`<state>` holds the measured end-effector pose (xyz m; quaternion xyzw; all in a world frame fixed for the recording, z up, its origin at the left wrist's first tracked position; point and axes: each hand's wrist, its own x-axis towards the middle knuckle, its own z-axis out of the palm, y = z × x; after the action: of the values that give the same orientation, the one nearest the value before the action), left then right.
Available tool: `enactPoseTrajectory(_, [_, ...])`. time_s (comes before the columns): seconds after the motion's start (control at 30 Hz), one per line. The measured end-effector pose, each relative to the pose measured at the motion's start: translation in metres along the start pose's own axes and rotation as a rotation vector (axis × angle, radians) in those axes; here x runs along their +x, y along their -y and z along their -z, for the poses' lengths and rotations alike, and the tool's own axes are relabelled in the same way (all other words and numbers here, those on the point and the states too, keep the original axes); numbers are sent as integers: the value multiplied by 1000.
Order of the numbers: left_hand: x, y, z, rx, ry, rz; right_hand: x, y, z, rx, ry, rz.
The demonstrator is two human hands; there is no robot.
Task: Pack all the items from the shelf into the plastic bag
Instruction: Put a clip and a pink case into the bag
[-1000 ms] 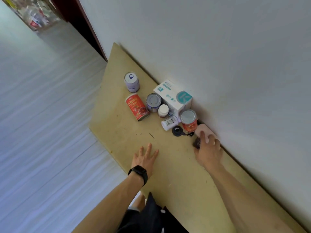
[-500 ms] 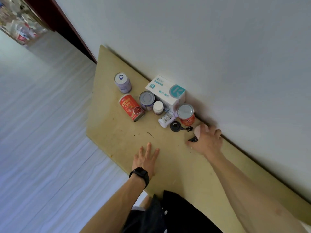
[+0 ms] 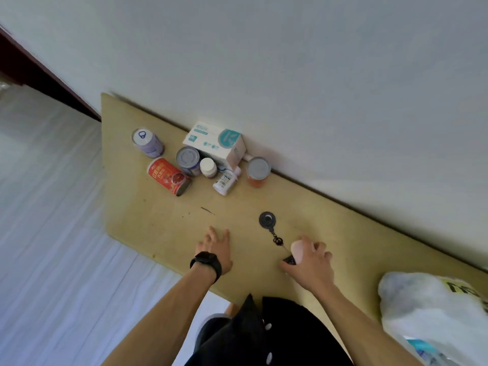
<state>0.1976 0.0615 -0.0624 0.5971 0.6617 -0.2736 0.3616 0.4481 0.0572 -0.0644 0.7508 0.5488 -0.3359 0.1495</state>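
Note:
My right hand (image 3: 311, 262) grips a small pink object (image 3: 299, 249) with a dark end, low over the tan shelf (image 3: 148, 215). A thin chain runs from it to a black round disc (image 3: 267, 220) lying on the shelf. My left hand (image 3: 215, 247), with a black watch on the wrist, rests flat on the shelf with fingers spread. Further back stand a purple can (image 3: 147, 142), a grey-lidded can (image 3: 188, 160), an orange can (image 3: 258, 171) and a white box (image 3: 216, 143). A red can (image 3: 169, 177) and a white bottle (image 3: 225, 182) lie on their sides. The white plastic bag (image 3: 433, 313) sits at the right.
A white wall runs along the shelf's back edge. A small white-capped jar (image 3: 208, 167) stands between the cans and the box. A pale floor lies left of the shelf, with a dark door frame (image 3: 39, 75) at the upper left.
My right hand has pulled the pink object away from the wall and the orange can, toward me; the black disc trails behind on its chain. The bag has come into view. My left hand stays put.

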Motion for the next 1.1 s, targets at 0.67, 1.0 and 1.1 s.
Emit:
enactPoseTrajectory(0.67, [17, -64, -13, 551, -275, -436, -56, -71, -24, 364, -26, -175])
enactPoseTrajectory(1.0, [-6, -6, -37, 223, -311, -103, -20, -33, -27, 106, -63, -211])
enactPoseTrajectory(1.1, [-13, -7, -56, 94, -345, -2, -21, -37, -24, 146, 5, -211])
